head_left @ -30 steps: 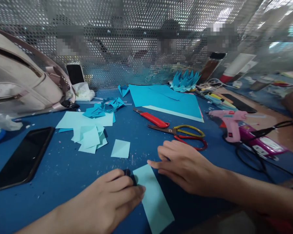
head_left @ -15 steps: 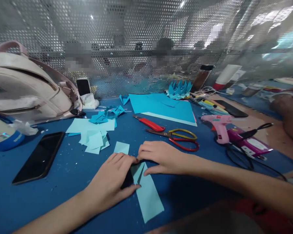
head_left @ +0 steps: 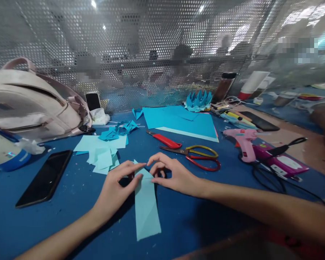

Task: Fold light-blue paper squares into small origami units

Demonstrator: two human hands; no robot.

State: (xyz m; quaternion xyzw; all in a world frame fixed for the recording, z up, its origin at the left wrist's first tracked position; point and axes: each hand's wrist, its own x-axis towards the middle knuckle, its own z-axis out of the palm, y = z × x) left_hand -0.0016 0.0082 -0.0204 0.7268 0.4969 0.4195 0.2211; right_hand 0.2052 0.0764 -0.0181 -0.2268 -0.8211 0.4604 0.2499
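A light blue paper strip (head_left: 146, 213) lies lengthwise in front of me, its far end folded to a slanted point. My left hand (head_left: 121, 182) grips the left side of that folded end, thumb on the paper and index finger stretched over the tip. At the right edge of the fold, my right hand (head_left: 176, 173) pinches the paper between thumb and curled fingers, with its index finger raised. Some of the lower fingers are hidden. Just beyond my right hand lie scissors (head_left: 189, 150) with one yellow and one red handle, and a red utility knife (head_left: 166, 141).
Cut light blue papers (head_left: 104, 159) and folded blue pieces (head_left: 111, 133) lie left. Blue sheets (head_left: 178, 121) and a spiky paper piece (head_left: 199, 101) stand farther back. A phone (head_left: 44, 178) and backpack (head_left: 29, 104) are left; a pink glue gun (head_left: 246, 142) is right.
The paper strip has turned more upright and shifted left. Its split folded end now shows as one slanted flap. My hands have moved slightly apart, and the right fingers have lifted and curled.
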